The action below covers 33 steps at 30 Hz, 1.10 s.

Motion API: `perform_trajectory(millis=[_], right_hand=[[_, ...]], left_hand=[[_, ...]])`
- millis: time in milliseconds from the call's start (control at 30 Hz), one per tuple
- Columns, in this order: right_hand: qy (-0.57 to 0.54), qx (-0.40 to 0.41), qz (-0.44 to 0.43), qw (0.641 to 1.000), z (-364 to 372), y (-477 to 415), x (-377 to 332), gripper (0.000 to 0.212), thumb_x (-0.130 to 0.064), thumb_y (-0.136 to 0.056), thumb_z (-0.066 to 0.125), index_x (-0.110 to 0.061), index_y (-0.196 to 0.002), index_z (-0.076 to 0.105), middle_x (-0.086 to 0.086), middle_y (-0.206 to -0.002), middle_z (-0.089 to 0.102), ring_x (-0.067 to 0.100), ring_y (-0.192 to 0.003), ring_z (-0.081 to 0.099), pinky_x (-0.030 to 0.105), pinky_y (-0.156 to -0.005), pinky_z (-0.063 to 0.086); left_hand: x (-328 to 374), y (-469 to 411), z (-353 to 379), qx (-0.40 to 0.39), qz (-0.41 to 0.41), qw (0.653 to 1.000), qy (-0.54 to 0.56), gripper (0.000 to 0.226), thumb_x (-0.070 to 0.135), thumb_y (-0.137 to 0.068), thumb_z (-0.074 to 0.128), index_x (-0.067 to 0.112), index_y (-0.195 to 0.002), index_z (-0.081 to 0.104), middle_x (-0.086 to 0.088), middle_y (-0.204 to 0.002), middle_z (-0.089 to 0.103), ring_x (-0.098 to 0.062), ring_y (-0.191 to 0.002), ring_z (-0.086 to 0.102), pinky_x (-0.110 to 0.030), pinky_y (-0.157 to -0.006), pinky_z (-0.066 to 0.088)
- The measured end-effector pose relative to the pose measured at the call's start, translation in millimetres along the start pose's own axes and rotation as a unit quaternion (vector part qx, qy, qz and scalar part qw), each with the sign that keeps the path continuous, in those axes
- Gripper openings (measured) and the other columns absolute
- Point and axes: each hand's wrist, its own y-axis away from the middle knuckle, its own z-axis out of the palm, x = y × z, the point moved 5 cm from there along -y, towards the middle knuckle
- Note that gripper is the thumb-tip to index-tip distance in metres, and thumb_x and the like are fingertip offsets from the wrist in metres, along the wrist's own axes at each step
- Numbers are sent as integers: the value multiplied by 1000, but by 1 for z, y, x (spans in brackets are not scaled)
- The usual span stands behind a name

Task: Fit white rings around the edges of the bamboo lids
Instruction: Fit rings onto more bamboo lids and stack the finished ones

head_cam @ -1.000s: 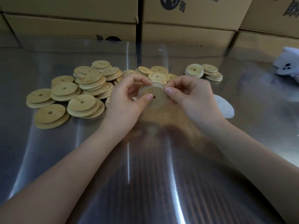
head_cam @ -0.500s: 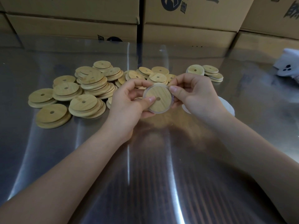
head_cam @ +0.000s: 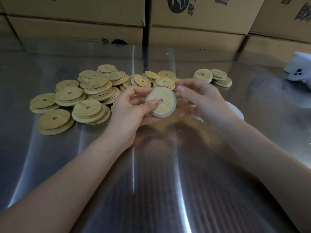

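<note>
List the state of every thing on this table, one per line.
Held lid, tilted, ring fitted round its edge.
Left hand, grips the held lid.
Right hand, loose, blurred, beside the lid.
Bare lids, heaped on table, no rings.
Spare rings, lying behind right hand.

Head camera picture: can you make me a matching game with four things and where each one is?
Things
1. ringed lid
2. big lid pile
3. small lid stack
4. cardboard boxes

Places
A. behind the table
B. held in the left hand
C. on the table, left of both hands
D. on the table, beyond the right hand

Pairs: 1-B, 2-C, 3-D, 4-A
</note>
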Motion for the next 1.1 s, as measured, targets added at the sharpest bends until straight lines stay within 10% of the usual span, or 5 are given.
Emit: perform_trajectory(millis=[700, 1100], right_hand=[[-55, -97, 39, 993, 15, 4, 6, 29, -8, -89, 67, -15, -116, 60, 9, -76, 67, 20, -54, 63, 30, -51, 56], [-59, 125, 48, 989, -56, -18, 6, 19, -2, -91, 62, -6, -109, 68, 8, -81, 66, 13, -55, 62, 21, -55, 54]], left_hand=[[-2, -1, -1, 11, 14, 1000, 11, 21, 6, -87, 69, 18, -105, 69, -2, -99, 76, -17, -96, 73, -29, -73, 60], [-3, 2, 4, -6, 25, 992, -125, 10, 16, -93, 64, 19, -89, 73, -3, -93, 74, -14, -74, 72, -26, -66, 60]])
